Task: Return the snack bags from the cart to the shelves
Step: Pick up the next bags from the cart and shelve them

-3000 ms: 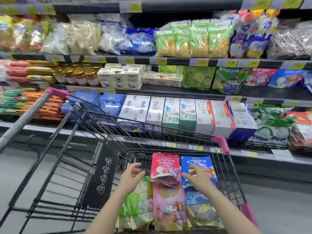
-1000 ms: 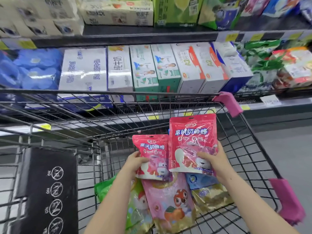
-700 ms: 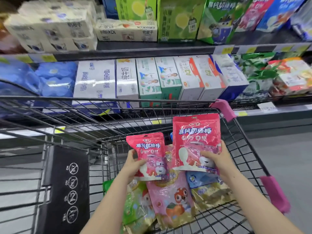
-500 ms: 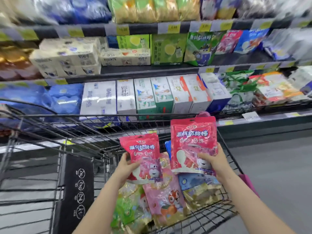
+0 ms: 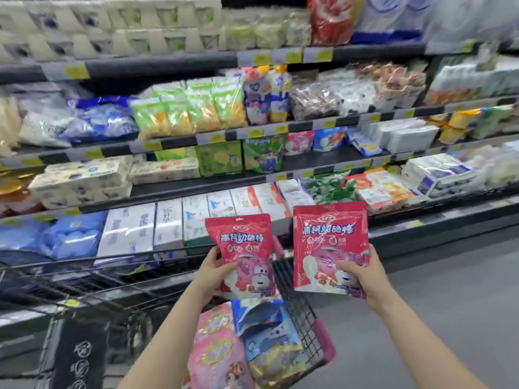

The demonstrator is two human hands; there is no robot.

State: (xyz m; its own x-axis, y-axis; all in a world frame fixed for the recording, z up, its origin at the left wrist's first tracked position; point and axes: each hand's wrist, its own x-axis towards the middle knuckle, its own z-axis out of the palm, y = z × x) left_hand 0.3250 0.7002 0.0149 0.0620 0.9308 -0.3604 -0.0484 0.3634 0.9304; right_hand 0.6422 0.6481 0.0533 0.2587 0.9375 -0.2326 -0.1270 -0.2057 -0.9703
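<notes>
left hand (image 5: pixel 209 272) grips the smaller red bag (image 5: pixel 242 248) by its lower left edge, thumb curled over the front. right hand (image 5: pixel 365 276) grips the larger red bag (image 5: pixel 330 242) at its lower right corner, thumb across the front. both bags upright, long axis vertical, hang-hole ends up, printed faces toward the camera, held apart above the cart (image 5: pixel 303 313). a matching red pouch (image 5: pixel 299 143) stands on the shelf (image 5: pixel 337 157) above and ahead, between a green pouch and a blue one. judgement: that slot lies up and forward of both hands, right hand slightly nearer. pink bag (image 5: pixel 216 349) and blue bag (image 5: pixel 266 329) lie in the cart.
</notes>
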